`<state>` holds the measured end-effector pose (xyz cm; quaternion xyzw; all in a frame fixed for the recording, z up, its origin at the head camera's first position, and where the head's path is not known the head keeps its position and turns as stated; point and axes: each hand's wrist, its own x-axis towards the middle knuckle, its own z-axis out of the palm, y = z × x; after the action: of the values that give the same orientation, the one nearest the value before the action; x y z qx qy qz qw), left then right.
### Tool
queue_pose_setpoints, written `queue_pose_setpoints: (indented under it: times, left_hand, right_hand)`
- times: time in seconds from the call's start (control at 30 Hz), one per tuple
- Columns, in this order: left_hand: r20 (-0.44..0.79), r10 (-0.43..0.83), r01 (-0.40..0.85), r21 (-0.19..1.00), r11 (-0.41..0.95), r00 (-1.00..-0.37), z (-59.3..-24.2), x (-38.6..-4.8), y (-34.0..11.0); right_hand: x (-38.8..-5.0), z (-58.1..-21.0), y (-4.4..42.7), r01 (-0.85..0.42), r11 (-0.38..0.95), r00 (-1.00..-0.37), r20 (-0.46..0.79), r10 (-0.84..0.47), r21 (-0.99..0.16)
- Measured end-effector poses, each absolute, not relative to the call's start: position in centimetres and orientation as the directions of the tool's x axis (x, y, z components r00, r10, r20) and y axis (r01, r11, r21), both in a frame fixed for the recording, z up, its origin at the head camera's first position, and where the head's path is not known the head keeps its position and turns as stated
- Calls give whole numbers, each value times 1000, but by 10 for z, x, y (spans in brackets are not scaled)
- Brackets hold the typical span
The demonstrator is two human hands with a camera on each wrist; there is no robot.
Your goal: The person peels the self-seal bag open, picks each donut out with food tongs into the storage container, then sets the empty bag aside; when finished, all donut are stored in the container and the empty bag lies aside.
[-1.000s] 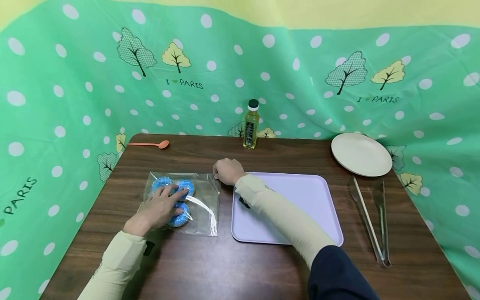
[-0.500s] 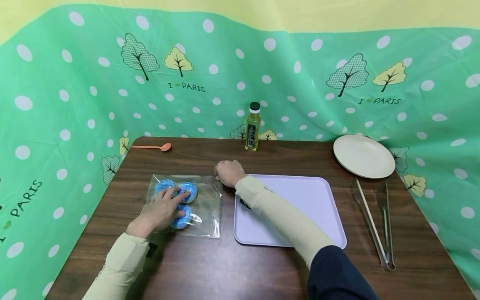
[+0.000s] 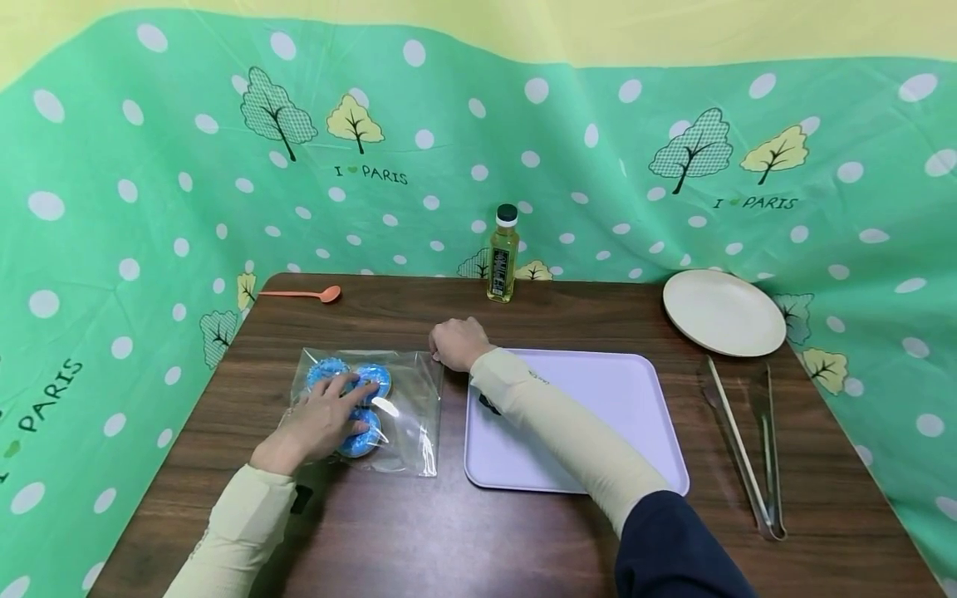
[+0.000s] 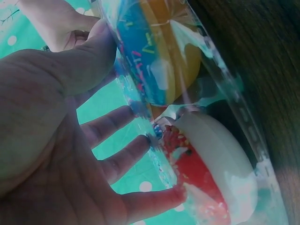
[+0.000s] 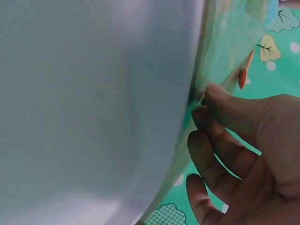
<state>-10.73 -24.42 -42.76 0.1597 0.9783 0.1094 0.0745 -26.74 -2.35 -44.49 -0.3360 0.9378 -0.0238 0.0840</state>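
A clear plastic bag [image 3: 409, 419] lies flat on the table with blue-iced doughnuts [image 3: 362, 440] inside, three of them visible. My left hand [image 3: 317, 419] rests on the bag over the doughnuts, its fingers spread and hiding part of them. In the left wrist view, a doughnut with blue icing and sprinkles [image 4: 140, 56] and one that looks red-topped [image 4: 192, 164] show through the plastic by the fingertips. At the bag's far right corner, my right hand [image 3: 458, 342] pinches the plastic between thumb and index finger, as the right wrist view shows.
Under my right forearm lies a lavender tray [image 3: 613, 415]. Metal tongs [image 3: 770, 465] and a white plate [image 3: 723, 312] are to its right. An oil bottle [image 3: 503, 262] stands at the back edge, and an orange spoon [image 3: 327, 294] lies at the back left.
The head view has shifted slightly. Both hands keep their places on the bag, with no clear movement of any object.
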Motion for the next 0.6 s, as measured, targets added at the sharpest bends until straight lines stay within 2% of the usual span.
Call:
queue_pose_setpoints:
  times: [0.4, 0.5, 0.6]
  left_hand:
    - [-111, 321, 289, 231, 929, -941, -430, -107, -244]
    - [-121, 316, 282, 236, 930, -941, -430, -108, -244]
    - [-123, 315, 280, 236, 930, -941, -431, -108, -245]
  right_hand:
    - [-269, -451, -25, -650, 754, -748, -94, -657, -97]
    - [-269, -453, -26, -670, 742, -738, -81, -670, -34]
    - [-268, -455, -28, -703, 707, -711, -70, -699, 78]
